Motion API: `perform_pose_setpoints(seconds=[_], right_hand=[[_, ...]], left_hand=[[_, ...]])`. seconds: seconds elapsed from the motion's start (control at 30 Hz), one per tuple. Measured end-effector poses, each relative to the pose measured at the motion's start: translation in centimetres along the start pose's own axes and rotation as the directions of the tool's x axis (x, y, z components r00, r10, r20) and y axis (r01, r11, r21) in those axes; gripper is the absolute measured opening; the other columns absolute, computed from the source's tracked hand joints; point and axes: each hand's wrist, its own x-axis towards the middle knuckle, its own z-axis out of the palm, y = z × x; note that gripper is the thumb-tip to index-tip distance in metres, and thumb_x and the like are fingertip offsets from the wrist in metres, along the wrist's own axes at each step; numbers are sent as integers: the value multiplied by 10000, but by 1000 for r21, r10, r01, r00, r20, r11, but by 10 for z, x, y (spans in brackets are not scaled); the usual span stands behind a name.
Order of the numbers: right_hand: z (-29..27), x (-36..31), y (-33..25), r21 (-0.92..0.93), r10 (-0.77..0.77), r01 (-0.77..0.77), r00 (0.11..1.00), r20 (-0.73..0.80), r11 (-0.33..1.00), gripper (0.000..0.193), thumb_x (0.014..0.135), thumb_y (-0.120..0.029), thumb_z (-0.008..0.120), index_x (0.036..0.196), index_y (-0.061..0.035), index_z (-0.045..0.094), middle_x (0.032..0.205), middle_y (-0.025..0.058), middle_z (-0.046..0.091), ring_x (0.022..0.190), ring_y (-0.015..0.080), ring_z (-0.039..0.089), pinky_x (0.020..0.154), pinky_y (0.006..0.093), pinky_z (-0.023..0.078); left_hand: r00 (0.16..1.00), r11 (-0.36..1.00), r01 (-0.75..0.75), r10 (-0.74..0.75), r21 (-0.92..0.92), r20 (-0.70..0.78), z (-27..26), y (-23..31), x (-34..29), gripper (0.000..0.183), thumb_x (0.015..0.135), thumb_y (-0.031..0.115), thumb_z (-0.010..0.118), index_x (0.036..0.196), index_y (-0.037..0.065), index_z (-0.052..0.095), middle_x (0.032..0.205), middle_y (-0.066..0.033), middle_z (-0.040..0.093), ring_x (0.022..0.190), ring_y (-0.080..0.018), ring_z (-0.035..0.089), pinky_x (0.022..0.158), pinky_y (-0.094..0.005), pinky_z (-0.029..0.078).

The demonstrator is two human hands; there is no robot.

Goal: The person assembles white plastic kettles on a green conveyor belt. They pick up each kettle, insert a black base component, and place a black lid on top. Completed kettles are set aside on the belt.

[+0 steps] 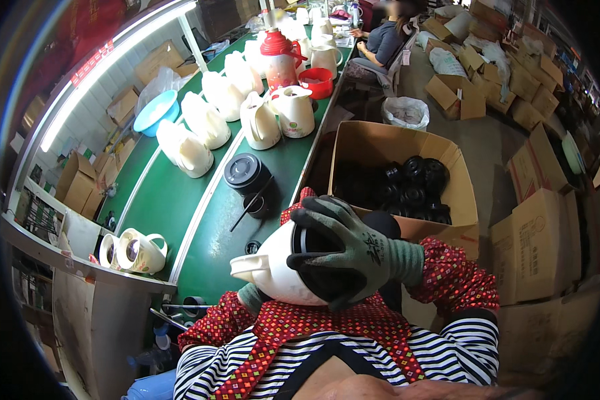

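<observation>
A white thermos jug (277,263) lies tilted on its side against my body, its spout or handle pointing left. My right hand (343,250), in a grey-green glove with dark palm and fingertips, is closed around the black round part (308,248) at the jug's right end. Of my left hand (250,298), only the glove cuff and a little of the glove show at the jug's lower left; its fingers are hidden behind the jug. On the green bench ahead are a stack of black round parts (243,170), a thin black rod (250,205) and a small black ring (252,247).
Several white jugs (260,123) stand along the green bench (207,240), with a red thermos (279,60), red bowl (317,83) and blue basin (157,113). To the right, a carton (457,167) holds black parts. Another person (383,43) sits farther off; cartons (537,247) line the right.
</observation>
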Motion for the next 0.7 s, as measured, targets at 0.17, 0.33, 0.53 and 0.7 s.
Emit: perform_pose_setpoints(seconds=[0.17, 0.33, 0.53, 0.7], right_hand=[[42, -31, 23, 183, 233, -170, 878, -417, 968, 778, 815, -400, 823, 1466, -84, 538, 1588, 258, 385, 1476, 477, 371, 1220, 574, 304], [112, -58, 50, 815, 709, -80, 547, -445, 574, 706, 929, -212, 757, 1546, -36, 463, 1640, 181, 363, 1518, 319, 372, 1243, 441, 327], [166, -88, 66, 844, 769, -162, 524, -366, 511, 604, 972, -220, 749, 1491, -18, 516, 1431, 116, 637, 1281, 199, 623, 1130, 394, 488], [200, -126, 106, 972, 911, -142, 396, -119, 188, 506, 1027, -154, 584, 1501, 3, 506, 1481, 135, 586, 1401, 242, 525, 1195, 389, 406]], left_hand=[[997, 772, -75, 51, 632, 56, -74, 39, -9, 633, 1052, 331, 622, 1587, 48, 437, 1597, -154, 494, 1434, -277, 510, 1194, -412, 413], [981, 888, -142, 186, 437, -59, -117, 88, 25, 358, 994, 178, 683, 1305, 20, 602, 1243, -145, 697, 1129, -274, 681, 978, -426, 550], [874, -249, -225, 375, 942, 308, -40, 122, 35, 277, 770, 104, 767, 988, -18, 649, 956, -207, 630, 876, -373, 680, 778, -412, 533], [954, -696, -61, 171, 715, 247, 12, 122, 46, 359, 783, 145, 703, 1112, 29, 616, 1097, -301, 617, 923, -490, 686, 808, -542, 573]])
